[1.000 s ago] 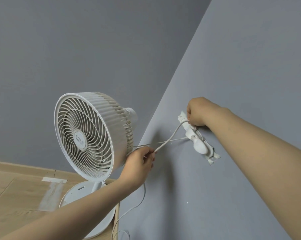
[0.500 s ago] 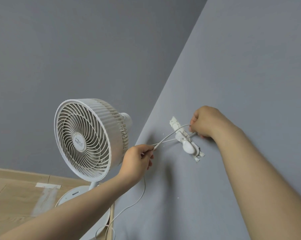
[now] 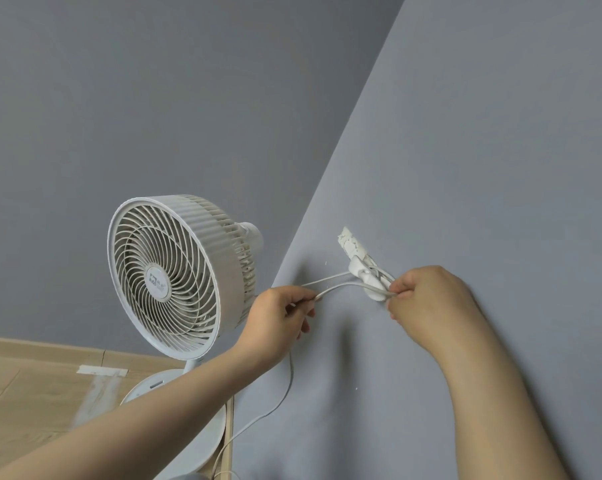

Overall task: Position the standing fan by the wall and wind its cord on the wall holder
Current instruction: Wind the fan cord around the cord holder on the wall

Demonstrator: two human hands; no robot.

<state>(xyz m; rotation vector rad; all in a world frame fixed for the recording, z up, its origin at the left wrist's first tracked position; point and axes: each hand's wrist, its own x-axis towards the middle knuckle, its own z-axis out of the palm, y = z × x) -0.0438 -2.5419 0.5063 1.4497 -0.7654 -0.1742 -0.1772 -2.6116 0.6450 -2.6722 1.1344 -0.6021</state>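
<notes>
Head view: the white plastic fan [image 3: 168,275], with its round grille of spiral slats, stands lower left on a smooth disc base [image 3: 154,388] by the matte grey wall [image 3: 466,168]. At centre, the left hand [image 3: 279,320] pinches the thin white cord [image 3: 341,288]. The right hand [image 3: 427,303], fingers curled, grips a loop at the oblong holder [image 3: 362,271]. Slack cord hangs toward the wooden floor [image 3: 33,393].

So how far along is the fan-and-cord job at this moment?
Done: the fan stands beside the wall. In hand: the right hand pinches the cord at the holder; the left hand grips it nearby. Left: the slack hanging below the left hand is not yet wound.
</notes>
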